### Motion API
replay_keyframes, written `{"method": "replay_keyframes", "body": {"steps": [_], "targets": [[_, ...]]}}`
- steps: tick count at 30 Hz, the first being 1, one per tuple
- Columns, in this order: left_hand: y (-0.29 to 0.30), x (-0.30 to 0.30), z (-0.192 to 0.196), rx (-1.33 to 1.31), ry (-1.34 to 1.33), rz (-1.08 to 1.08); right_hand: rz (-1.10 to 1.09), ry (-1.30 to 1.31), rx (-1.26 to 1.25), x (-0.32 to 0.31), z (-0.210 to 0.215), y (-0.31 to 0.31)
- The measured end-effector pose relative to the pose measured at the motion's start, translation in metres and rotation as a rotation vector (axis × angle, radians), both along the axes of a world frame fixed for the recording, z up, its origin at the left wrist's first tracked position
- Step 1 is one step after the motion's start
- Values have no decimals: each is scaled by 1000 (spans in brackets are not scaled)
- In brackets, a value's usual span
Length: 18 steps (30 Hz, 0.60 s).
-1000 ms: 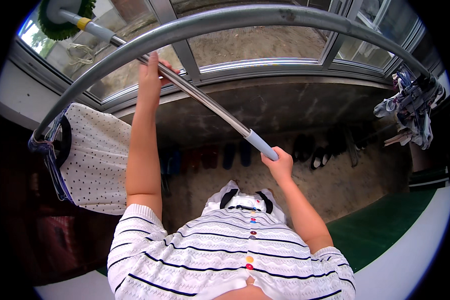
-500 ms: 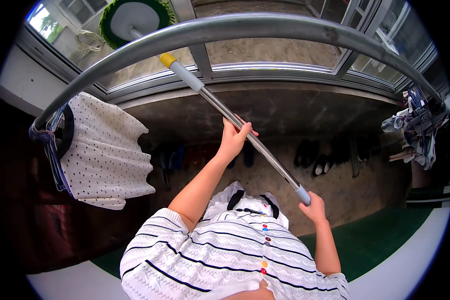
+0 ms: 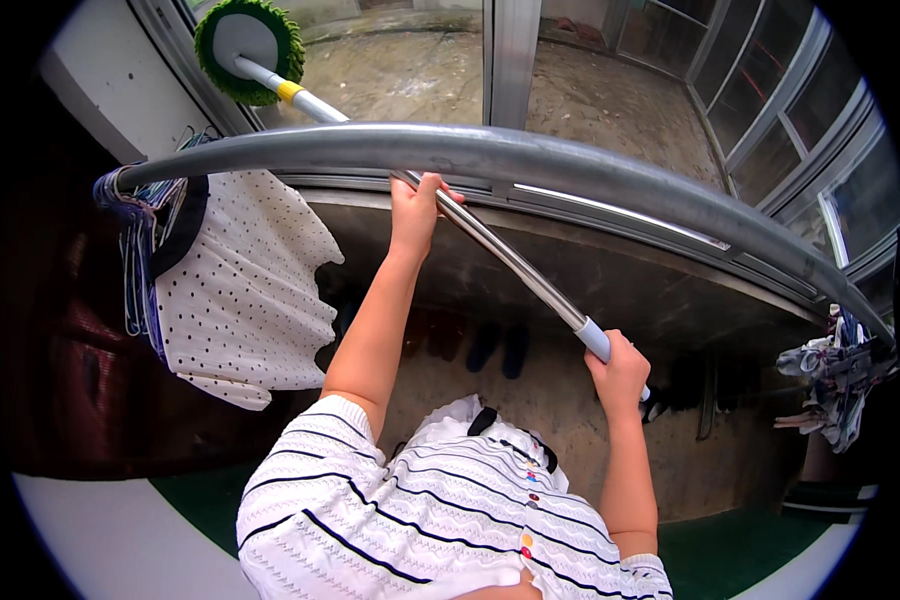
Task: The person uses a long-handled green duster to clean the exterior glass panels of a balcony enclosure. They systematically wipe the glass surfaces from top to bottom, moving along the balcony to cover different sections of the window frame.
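A long-handled mop [image 3: 515, 263] slants from the lower right to the upper left, its metal pole passing beneath the grey rail. Its round head, green and fringed with a pale backing disc [image 3: 247, 45], is up at the window at the far left. My left hand [image 3: 416, 215] is closed round the middle of the pole, just on my side of the rail. Lower down, my right hand [image 3: 618, 372] grips the light-grey end sleeve, whose tip sticks out past the fist.
A curved metal rail [image 3: 450, 148] crosses in front of me. From its left end hang a white dotted garment [image 3: 245, 295] and several hangers [image 3: 142, 255]; clothes pegs [image 3: 832, 375] cluster at the right. Slippers [image 3: 498, 348] stand on the floor below the window ledge [image 3: 570, 255].
Both hands have pushed the mop forward and up, and its head now lies higher against the window at the left. My view has turned, so the rail appears lower.
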<state>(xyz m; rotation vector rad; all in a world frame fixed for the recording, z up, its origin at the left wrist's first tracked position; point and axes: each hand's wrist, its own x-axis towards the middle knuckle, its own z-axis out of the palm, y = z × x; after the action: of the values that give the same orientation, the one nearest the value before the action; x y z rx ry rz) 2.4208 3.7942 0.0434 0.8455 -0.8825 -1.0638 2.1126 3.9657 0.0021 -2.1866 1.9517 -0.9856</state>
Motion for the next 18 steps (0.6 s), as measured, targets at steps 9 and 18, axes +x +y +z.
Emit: {"method": "replay_keyframes", "body": {"steps": [9,18], "targets": [[-39,10,89,-214,-188,106,-3,-297,50,52,-11,-38],[-21,-79,35,-352,-548,-100,-34,-501,169,3,-110,-17]]}}
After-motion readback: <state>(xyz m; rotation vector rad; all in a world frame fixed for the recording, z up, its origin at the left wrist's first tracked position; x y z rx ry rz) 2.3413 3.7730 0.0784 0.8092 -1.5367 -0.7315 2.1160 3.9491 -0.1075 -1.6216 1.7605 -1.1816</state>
